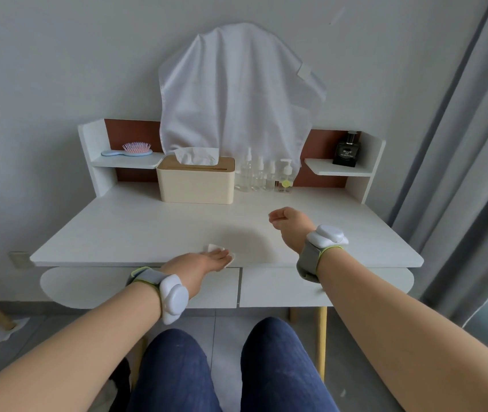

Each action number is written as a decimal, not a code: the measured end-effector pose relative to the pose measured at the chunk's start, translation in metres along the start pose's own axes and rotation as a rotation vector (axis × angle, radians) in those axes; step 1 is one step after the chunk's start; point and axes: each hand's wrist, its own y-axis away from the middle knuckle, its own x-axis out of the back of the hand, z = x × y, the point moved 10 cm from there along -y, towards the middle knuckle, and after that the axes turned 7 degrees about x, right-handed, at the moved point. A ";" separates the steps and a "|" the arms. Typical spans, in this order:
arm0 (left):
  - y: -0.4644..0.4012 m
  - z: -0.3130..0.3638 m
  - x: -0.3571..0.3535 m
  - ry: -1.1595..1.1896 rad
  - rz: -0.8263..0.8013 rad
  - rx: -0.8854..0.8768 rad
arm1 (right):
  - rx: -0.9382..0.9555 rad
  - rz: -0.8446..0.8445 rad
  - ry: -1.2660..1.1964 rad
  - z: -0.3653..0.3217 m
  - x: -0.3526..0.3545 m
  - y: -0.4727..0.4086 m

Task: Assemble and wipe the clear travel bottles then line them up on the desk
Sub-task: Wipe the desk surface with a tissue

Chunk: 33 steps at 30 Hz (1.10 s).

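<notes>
Left hand (199, 261): flat fingers press tissue (222, 254) at desk (123, 233) front edge, 6 o'clock.
Right hand (289, 221): clenched, holding nothing.
Bottles (263, 175): lined up, 12 o'clock.

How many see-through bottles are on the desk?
4. They stand in a row beside the tissue box: tall spray bottle, then two shorter ones, then the pump bottle. None seems hidden.

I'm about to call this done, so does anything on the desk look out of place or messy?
Only the used tissue under the left hand at the desk's front edge. The four bottles stand upright in a row beside the tissue box; no spill shows.
</notes>
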 end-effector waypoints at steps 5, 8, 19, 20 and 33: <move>0.018 -0.037 0.005 0.010 0.042 0.105 | 0.026 -0.022 0.017 -0.013 -0.008 0.010; 0.028 -0.071 0.010 0.034 0.012 0.209 | 0.044 -0.045 0.010 -0.024 -0.015 0.014; 0.079 -0.131 0.041 -0.030 0.194 0.481 | 0.191 -0.137 -0.110 -0.075 -0.055 0.028; 0.086 -0.131 0.048 -0.008 0.264 0.476 | 0.211 -0.150 -0.147 -0.082 -0.061 0.029; 0.176 -0.143 0.046 0.819 0.640 0.485 | 0.423 -0.630 -0.189 -0.158 -0.199 0.087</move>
